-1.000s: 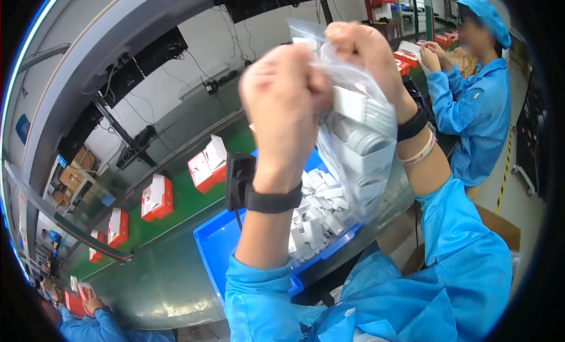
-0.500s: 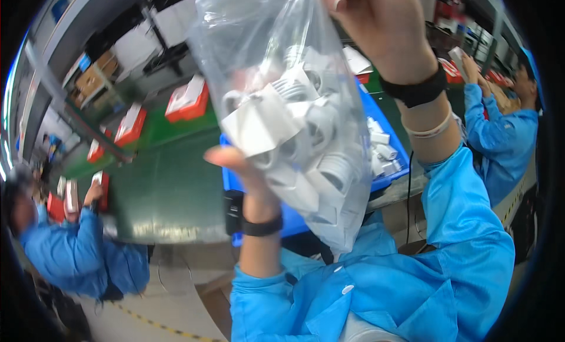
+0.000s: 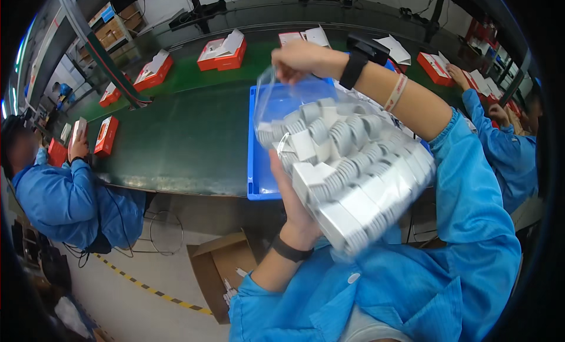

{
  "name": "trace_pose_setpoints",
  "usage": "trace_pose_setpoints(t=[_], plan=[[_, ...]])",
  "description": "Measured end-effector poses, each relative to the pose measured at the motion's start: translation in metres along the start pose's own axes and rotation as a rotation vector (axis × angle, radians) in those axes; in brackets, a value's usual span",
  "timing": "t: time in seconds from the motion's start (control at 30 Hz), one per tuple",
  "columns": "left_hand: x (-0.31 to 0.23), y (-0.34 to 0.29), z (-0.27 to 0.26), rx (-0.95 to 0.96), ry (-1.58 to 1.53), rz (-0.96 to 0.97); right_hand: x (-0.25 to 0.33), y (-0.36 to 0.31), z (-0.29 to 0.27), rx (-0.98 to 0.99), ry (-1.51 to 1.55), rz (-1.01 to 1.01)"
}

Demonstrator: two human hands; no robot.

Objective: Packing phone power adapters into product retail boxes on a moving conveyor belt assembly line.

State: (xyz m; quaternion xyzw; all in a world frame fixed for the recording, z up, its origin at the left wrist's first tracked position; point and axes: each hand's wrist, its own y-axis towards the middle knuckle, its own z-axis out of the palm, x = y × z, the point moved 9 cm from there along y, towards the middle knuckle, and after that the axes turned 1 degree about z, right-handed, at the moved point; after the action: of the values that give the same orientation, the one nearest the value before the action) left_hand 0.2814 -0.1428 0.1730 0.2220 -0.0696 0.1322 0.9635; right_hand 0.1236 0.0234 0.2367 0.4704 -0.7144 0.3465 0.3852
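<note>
- Left hand (image 3: 301, 215) cups the bag (image 3: 359, 177) from below and its near left side, thumb up along the plastic.
- Right hand (image 3: 298, 60) is drawn narrow, fingers bent on the clear slack film at the bag's upper left end.
- The bag hangs tilted between the left hand and the right forearm, filled with white coils (image 3: 341, 136) and white blocks; its lower end is blurred.
- Below the right hand and behind the bag, the blue tray (image 3: 252, 148) sits on the green bench (image 3: 182, 142).
- Beyond the right hand, red boxes (image 3: 229, 62) stand in a row, several open.
- Lower left of the left hand, a carton (image 3: 205, 268) is on the floor.
- Well left of both hands, a co-worker (image 3: 65, 192) in blue holds a box.
- Right of the right forearm, another blue sleeve (image 3: 479, 121) reaches toward red boxes.
</note>
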Motion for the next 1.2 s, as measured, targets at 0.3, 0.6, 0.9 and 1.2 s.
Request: trace_pose_setpoints(t=[0.3, 0.6, 0.9, 1.2], plan=[[-0.063, 0.004, -0.022, -0.039, 0.191, 0.154, 0.061, -0.224, 0.071, 0.322, -1.022, -0.768], [-0.098, -0.014, -0.014, -0.546, 0.785, 0.158, 0.044, -0.145, 0.049, -0.282, -0.831, -1.056], [-0.227, -0.070, -0.040, -0.763, 2.068, 0.423, 0.084, -0.101, 0.047, 0.024, -0.853, -1.033], [-0.194, -0.060, -0.014, -0.693, 1.672, 0.596, 0.163, -0.106, 0.010, 0.086, -0.619, -0.830]])
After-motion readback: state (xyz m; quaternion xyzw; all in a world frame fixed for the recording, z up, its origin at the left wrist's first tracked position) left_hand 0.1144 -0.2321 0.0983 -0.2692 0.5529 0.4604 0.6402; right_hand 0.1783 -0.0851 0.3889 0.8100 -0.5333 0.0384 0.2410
